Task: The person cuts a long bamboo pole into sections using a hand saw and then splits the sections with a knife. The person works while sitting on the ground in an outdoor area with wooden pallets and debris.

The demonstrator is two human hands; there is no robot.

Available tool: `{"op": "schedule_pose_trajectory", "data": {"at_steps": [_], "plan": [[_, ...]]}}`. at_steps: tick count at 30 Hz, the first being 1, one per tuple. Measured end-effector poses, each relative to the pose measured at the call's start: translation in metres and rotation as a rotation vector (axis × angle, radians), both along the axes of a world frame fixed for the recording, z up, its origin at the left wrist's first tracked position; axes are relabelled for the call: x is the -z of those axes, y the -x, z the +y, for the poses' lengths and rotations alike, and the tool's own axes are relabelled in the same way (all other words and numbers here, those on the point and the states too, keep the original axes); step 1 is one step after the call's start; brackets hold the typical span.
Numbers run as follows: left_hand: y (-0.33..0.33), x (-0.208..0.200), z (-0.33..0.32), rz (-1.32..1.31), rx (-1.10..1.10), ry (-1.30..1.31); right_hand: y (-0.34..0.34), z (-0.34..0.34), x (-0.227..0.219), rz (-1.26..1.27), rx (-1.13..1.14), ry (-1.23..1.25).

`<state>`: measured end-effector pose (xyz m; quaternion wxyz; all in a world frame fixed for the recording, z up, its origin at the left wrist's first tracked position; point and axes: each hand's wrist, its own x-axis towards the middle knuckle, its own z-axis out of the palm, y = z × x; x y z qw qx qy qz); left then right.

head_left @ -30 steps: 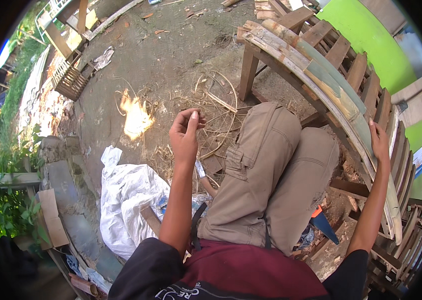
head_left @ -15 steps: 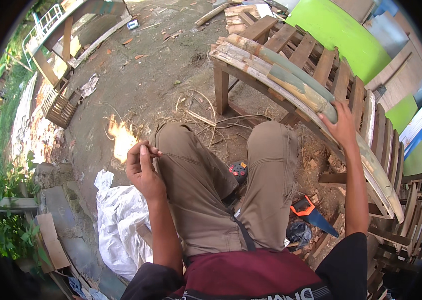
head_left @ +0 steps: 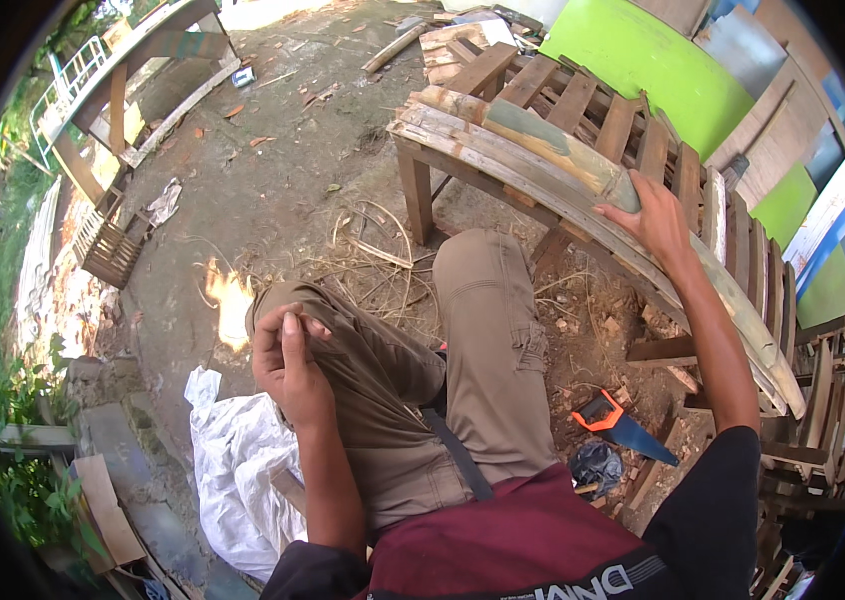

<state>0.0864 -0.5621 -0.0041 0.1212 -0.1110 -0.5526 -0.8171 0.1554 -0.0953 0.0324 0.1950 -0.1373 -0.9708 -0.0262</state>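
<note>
My right hand (head_left: 651, 218) is wrapped round a thick bamboo pole (head_left: 558, 148), greenish grey and tan, lying lengthwise along the near edge of a slatted wooden bench (head_left: 683, 185). My thumb lies on the pole's near side. Beside it, pale split lengths (head_left: 503, 152) run along the same edge. My left hand (head_left: 291, 360) is raised by my left knee, thumb and fingers pinched together. Whatever is between those fingertips, if anything, is too small to make out.
A saw (head_left: 633, 432) with an orange and black handle lies on the ground right of my legs, near a black plastic bag (head_left: 596, 468). A white sack (head_left: 243, 470) lies at my left. Bright flame-like light (head_left: 230, 305) shows beyond my left hand. A crate (head_left: 115, 245) stands farther left.
The bamboo under my right hand has shifted or turned, and its greenish surface shows differently. My knees have moved left. The view has tilted slightly; my left hand stays pinched.
</note>
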Motion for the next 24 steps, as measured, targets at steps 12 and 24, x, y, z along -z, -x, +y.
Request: {"op": "schedule_pose_trajectory", "data": {"at_steps": [12, 24], "plan": [[-0.033, -0.101, -0.086, 0.274, 0.000, -0.133, 0.178, -0.140, -0.044, 0.377, -0.678, -0.123], [0.050, -0.091, -0.130, -0.036, -0.093, -0.349, 0.223, -0.332, -0.058, 0.334, -1.197, 0.044]]}}
